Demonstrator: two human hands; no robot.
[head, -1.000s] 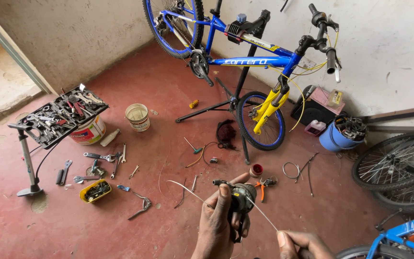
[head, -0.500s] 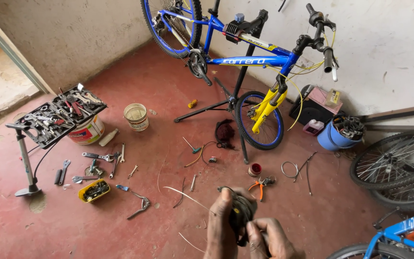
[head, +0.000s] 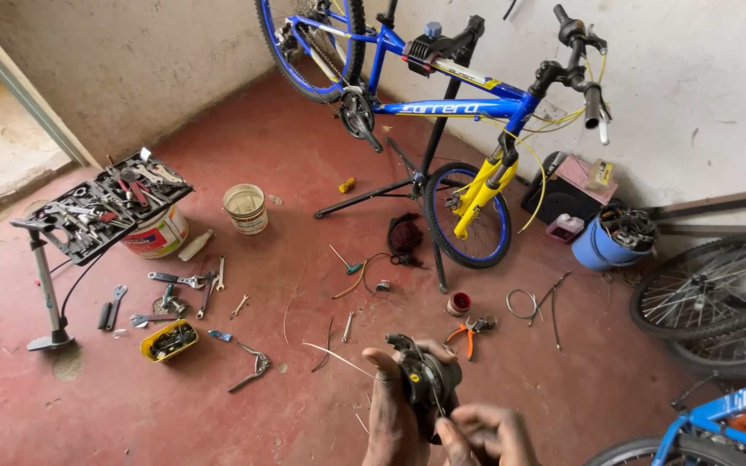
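My left hand (head: 390, 406) grips a dark, greasy bicycle shifter part (head: 423, 380) at the bottom centre of the head view. My right hand (head: 487, 436) pinches a thin steel cable (head: 331, 355) where it enters the part; the cable's free end sticks out to the left. Ahead, a blue and yellow bicycle (head: 451, 103) is clamped in a black repair stand (head: 425, 164) above the red floor.
A black tool tray (head: 110, 203) sits on a bucket at left beside a floor pump (head: 45, 285). Wrenches, a yellow tin (head: 168, 340) and orange-handled pliers (head: 470, 330) lie on the floor. A blue bucket (head: 602, 246) and loose wheels (head: 714, 289) stand at right.
My right hand has come up to the part and now pinches the cable close to it. The long cable that reached out to the left is drawn shorter.
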